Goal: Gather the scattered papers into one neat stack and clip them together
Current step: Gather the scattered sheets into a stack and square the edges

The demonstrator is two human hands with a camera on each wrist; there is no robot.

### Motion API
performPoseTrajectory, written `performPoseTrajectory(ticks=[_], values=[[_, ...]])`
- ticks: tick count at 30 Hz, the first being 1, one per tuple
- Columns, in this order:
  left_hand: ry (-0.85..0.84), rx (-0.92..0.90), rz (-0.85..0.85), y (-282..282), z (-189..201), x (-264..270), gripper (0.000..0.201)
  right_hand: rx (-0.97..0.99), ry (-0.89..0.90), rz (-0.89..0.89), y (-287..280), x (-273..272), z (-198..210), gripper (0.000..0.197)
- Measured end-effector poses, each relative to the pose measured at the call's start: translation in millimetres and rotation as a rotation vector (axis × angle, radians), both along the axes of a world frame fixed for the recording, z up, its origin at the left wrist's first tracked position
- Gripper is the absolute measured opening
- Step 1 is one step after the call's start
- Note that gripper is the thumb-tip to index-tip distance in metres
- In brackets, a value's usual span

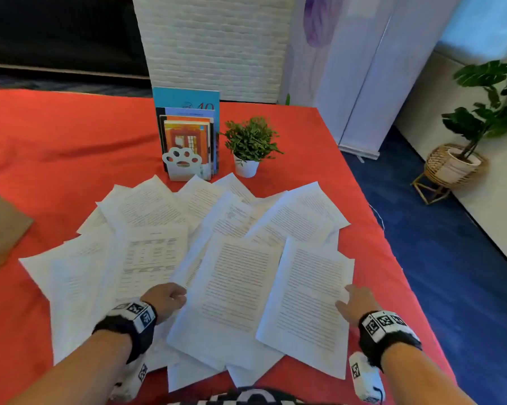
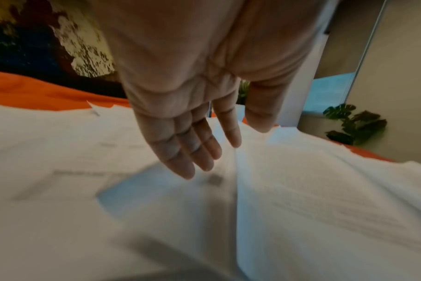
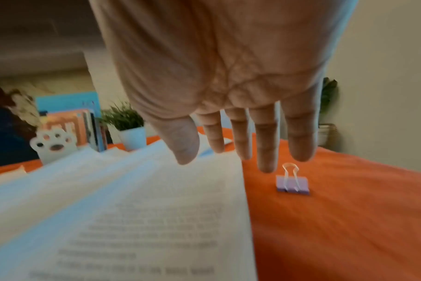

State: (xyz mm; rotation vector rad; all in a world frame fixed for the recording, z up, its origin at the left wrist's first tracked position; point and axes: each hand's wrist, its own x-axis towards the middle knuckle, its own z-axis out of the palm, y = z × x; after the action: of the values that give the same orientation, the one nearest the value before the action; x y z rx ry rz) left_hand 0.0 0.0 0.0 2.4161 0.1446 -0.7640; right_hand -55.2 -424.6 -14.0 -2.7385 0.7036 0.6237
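While papers [image 1: 231,276] lie scattered, left hand [image 2: 180,106], right hand [image 3: 228,95] hover flat-fingered, holding nothing.

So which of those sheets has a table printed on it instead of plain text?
The sheet with the table, just beyond the left hand; the sheets around it show only text lines.

Both forearms reach forward, bare, each with a black wrist strap carrying a marked white block. Left hand [image 1: 166,298]: palm down, fingers [image 2: 180,152] straight and close together, thumb apart, gripping nothing. Right hand [image 1: 356,302]: palm down, fingers [image 3: 266,144] extended and slightly spread, thumb out, gripping nothing.
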Motion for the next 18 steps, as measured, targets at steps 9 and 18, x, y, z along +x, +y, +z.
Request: performPoseTrajectory(ticks=[9, 18], values=[[-0.014, -0.077, 0.064, -33.3, -27.0, -20.3, 0.027, 0.158, -0.062, -0.096, 14.6, -14.5, -14.8, 0.041], [-0.280, -0.118, 0.466, 7.8, 2.8, -8.2, 0.077, 0.469, -0.592, -0.345, 19.4, 33.7, 27.7, 0.061]])
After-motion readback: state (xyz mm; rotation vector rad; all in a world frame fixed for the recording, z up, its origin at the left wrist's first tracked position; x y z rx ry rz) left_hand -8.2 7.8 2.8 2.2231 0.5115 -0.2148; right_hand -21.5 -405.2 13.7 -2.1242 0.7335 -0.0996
